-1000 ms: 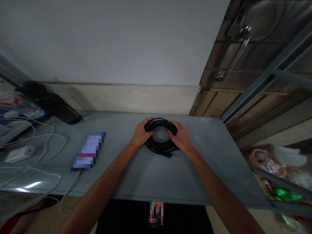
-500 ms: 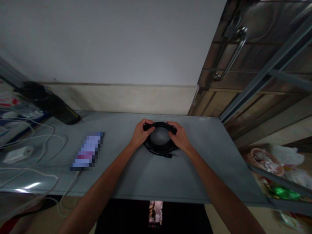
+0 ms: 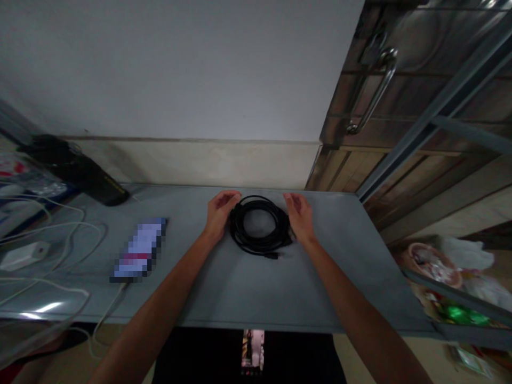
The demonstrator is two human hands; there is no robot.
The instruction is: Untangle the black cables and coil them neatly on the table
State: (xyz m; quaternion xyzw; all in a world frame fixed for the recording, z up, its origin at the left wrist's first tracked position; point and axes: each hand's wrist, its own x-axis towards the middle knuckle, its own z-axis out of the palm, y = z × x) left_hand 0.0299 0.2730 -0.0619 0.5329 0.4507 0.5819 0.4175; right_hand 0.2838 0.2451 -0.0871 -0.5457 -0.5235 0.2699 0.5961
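A coiled black cable [image 3: 260, 246] lies flat on the grey tabletop [image 3: 240, 293], with a loose plug end at its near side. Just left of the coil, my left hand [image 3: 220, 213] has its fingers curved and parted from the cable. On the other side, my right hand [image 3: 298, 216] stands on edge close to the coil, fingers bent and apart from the thumb. Neither hand grips the cable; whether the right one still brushes it I cannot tell.
To the left lies a phone [image 3: 140, 248] with a white charging cord [image 3: 106, 314]. Behind it is a black bottle [image 3: 82, 170]; a white adapter [image 3: 24, 256] and tangled cords are further left. A metal frame post [image 3: 400, 154] rises at the right, beside a basket [image 3: 434, 264].
Both hands have let go of the coiled cable and moved outward, one to each side. The coil now lies looser on the tabletop, with one loop standing out at its far edge.
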